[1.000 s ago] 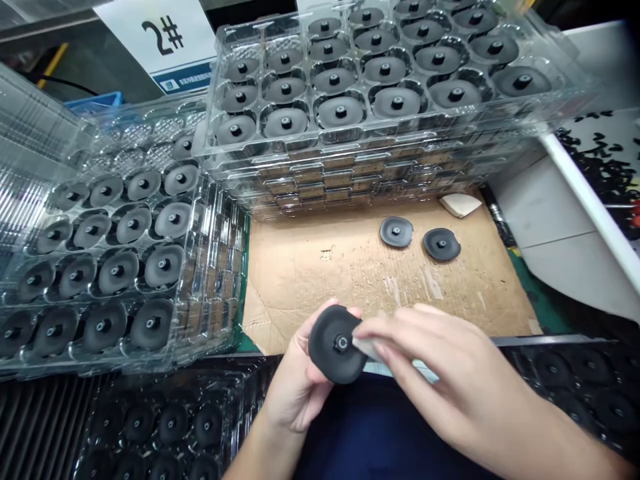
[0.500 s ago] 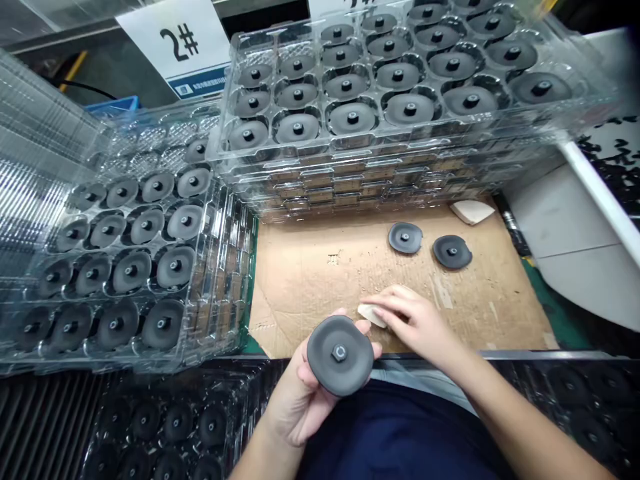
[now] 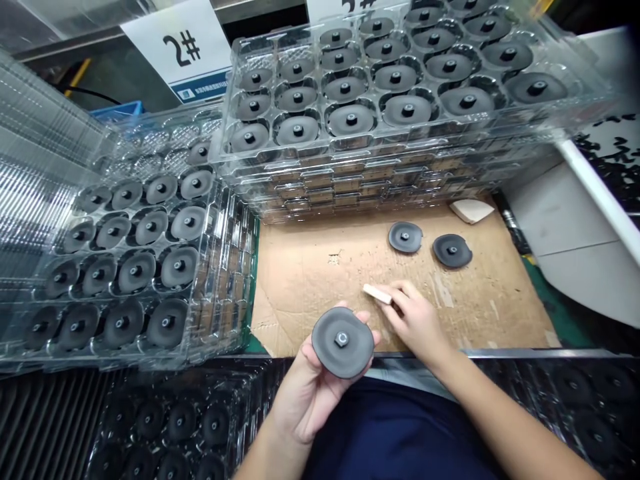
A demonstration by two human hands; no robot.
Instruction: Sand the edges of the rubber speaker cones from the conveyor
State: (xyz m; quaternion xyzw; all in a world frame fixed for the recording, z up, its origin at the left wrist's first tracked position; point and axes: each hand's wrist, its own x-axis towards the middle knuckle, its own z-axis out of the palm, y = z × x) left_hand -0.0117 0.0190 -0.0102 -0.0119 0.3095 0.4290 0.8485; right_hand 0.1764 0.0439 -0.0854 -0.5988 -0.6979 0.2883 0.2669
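Moved: right hand [image 3: 413,320] has drawn back from the dark grey disc [image 3: 355,357], which now faces up toward the head camera with its central metal nut in plain view.

Left grip: left hand [image 3: 305,407] is palm up and cupped, fingers curled, cradling the disc from below and holding it tilted.

Right grip: right hand is mostly closed, thumb and fingers pinching a pale block [image 3: 377,294].

Disc position: in front of the person's body, at the near edge of a cardboard sheet [image 3: 310,287], held above it.

Nearer hand: left hand is under the disc and touching it. Right hand lies just to the upper right of the disc, with the pale block close to its rim but apart.

Long axis: the disc is nearly round, with no clear long axis. The pale block's long axis runs from upper left to lower right.

Around: 2 more discs [image 3: 405,237] [image 3: 453,251] lie on the cardboard, ahead and to the right. Stacked clear blister trays [image 3: 223,157] full of discs stand ahead and to the left. Black trays [image 3: 107,427] lie nearest the person, and a "2#" sign [image 3: 183,47] stands beyond.
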